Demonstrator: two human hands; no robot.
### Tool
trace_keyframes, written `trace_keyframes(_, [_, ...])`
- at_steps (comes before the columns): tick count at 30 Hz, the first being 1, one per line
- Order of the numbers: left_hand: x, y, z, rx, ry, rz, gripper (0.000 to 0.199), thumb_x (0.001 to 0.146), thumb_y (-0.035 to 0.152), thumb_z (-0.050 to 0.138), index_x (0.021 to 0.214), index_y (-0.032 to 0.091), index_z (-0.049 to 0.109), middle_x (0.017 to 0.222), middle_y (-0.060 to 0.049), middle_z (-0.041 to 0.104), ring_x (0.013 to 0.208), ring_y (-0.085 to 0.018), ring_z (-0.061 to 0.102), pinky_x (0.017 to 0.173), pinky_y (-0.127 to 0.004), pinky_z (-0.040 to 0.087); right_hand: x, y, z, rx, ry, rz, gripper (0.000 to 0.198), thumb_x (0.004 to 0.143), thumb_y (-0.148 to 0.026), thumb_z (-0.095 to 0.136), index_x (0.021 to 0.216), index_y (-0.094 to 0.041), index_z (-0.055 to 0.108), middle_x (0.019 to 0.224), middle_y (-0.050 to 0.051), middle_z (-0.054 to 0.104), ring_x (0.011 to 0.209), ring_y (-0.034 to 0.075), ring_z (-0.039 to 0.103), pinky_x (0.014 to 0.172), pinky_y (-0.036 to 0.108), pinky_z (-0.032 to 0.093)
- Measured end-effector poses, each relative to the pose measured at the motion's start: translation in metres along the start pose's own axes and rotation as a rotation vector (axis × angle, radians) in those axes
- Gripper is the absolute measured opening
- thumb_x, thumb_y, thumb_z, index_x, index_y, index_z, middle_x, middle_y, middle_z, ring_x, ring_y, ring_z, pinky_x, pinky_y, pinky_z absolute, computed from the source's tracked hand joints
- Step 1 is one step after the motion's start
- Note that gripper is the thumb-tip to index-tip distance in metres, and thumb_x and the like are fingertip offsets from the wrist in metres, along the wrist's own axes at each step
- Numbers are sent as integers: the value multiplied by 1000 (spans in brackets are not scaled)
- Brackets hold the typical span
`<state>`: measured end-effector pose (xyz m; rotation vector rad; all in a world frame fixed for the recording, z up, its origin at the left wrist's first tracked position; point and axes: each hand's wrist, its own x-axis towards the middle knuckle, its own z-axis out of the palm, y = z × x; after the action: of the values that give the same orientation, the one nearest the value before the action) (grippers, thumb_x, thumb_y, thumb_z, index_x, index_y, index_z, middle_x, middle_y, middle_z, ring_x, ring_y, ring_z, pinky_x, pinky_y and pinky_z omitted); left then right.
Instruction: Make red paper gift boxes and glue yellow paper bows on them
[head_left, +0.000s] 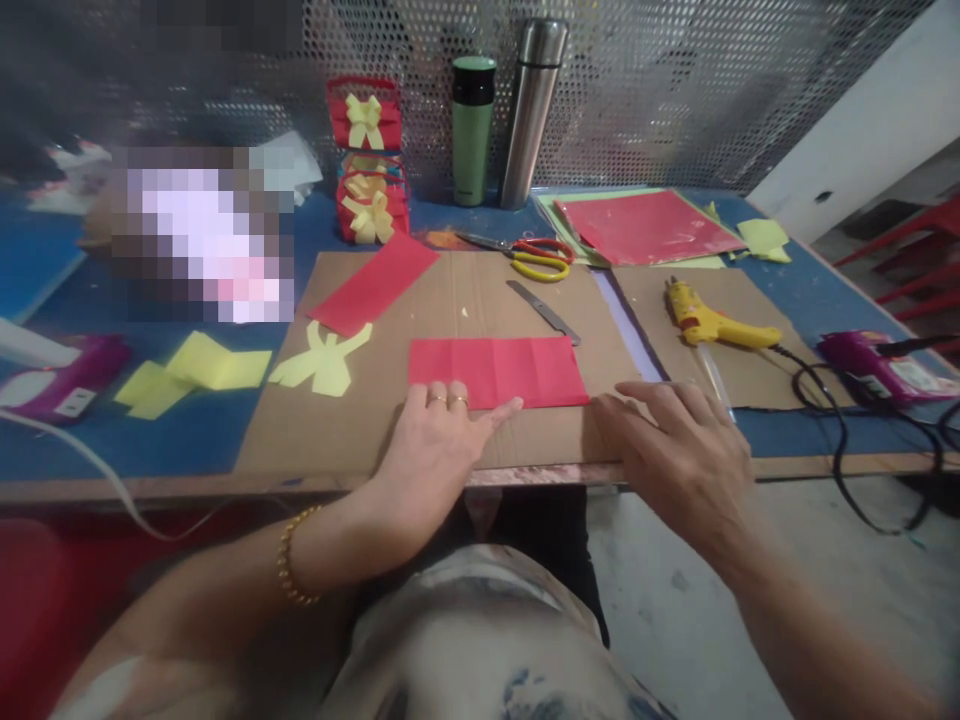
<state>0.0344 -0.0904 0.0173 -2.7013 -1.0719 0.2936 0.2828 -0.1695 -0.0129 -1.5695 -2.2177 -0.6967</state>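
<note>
A creased strip of red paper (495, 370) lies flat on a brown cardboard sheet (360, 440) in front of me. My left hand (439, 450) presses on the strip's lower left part, thumb stretched along its near edge. By the strip's lower right corner, my right hand (675, 440) rests on the cardboard with bent fingers apart; whether it touches the corner I cannot tell. Beyond the strip is a box-cutter blade (544, 312). To the left are a yellow paper bow cutout (326, 360) and a second red paper piece (375, 283).
Scissors (540, 258) lie at the cardboard's far edge. At right are a yellow glue gun (712, 322), its cord, and a purple power socket (889, 365). A green tumbler (472, 135), steel flask (532, 115) and stacked red paper boxes (367, 160) stand at the back.
</note>
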Motion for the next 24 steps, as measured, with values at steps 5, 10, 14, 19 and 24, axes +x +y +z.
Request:
trace_keyframes(5, [-1, 1, 3, -37, 46, -11, 63, 103, 13, 55, 158, 42, 45, 101, -11, 66, 92, -25, 63, 82, -40, 43, 22, -23, 16, 350, -6, -98, 31, 99, -4, 42, 115, -12, 68, 102, 13, 70, 94, 24, 59, 78, 37, 45])
trace_keyframes(10, [-2, -2, 4, 16, 47, 11, 61, 105, 15, 52, 160, 41, 43, 102, -11, 67, 91, -24, 62, 79, -37, 43, 28, -26, 27, 334, -100, -109, 31, 103, -9, 39, 95, -15, 68, 85, 8, 62, 77, 22, 48, 69, 36, 37])
trace_keyframes(14, [-10, -10, 11, 23, 86, 24, 59, 105, 13, 48, 159, 37, 46, 103, -12, 68, 96, -25, 63, 77, -36, 43, 30, -27, 23, 282, -151, -175, 24, 104, -16, 47, 113, -11, 69, 84, 7, 58, 76, 22, 44, 71, 36, 36])
trace_keyframes(19, [-22, -21, 18, -44, 184, 21, 51, 103, 13, 51, 150, 33, 58, 107, -14, 68, 100, -26, 63, 78, -36, 43, 31, -28, 23, 194, -193, -236, 32, 100, -22, 58, 129, -11, 66, 91, 10, 58, 81, 25, 43, 72, 37, 36])
trace_keyframes(24, [-18, -20, 10, -66, 209, 64, 41, 103, 11, 49, 136, 26, 69, 99, -13, 68, 99, -29, 64, 77, -38, 43, 32, -31, 21, 131, -227, -251, 25, 98, -19, 61, 121, -13, 69, 93, 10, 57, 84, 26, 43, 70, 37, 35])
